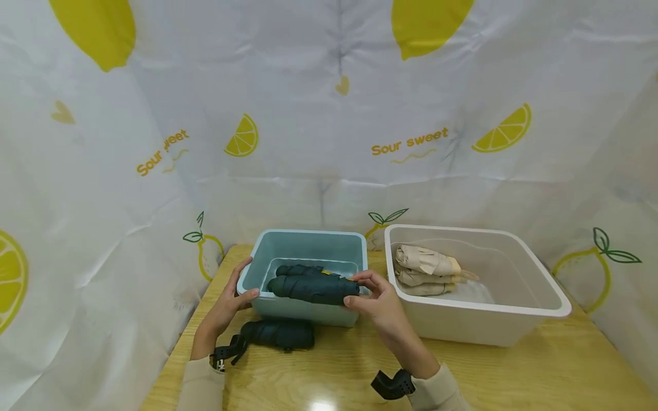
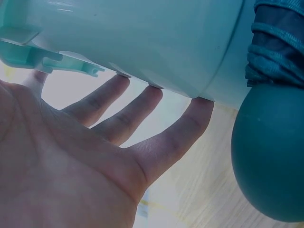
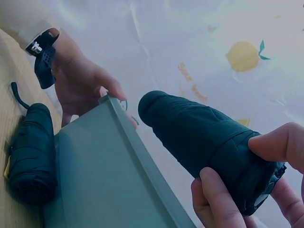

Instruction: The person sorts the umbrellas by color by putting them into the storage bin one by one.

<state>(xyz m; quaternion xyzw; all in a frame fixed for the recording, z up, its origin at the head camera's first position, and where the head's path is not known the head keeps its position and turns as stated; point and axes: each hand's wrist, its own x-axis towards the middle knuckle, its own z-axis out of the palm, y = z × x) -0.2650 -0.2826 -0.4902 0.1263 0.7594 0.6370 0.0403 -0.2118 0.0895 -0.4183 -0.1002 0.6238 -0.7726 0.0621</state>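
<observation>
My right hand (image 1: pixel 377 299) grips the end of a folded dark green umbrella (image 1: pixel 313 289) between thumb and fingers. The umbrella lies level above the front rim of a light blue bin (image 1: pixel 308 314), its rounded handle pointing left. Behind it, a second dark umbrella (image 1: pixel 293 269) is inside the bin, partly hidden. At the bin's front left corner, my left hand (image 1: pixel 228 302) holds the rim and wall with thumb and fingers. In the left wrist view, its fingertips (image 2: pixel 153 95) touch the bin wall. Another folded dark umbrella (image 1: pixel 280 334) rests on the table in front.
A larger white bin (image 1: pixel 462 319) stands to the right, with several folded beige umbrellas (image 1: pixel 424 261) at its left end. Both bins sit on a wooden table (image 1: pixel 329 377). A lemon-printed curtain (image 1: pixel 308 142) hangs behind and along the sides.
</observation>
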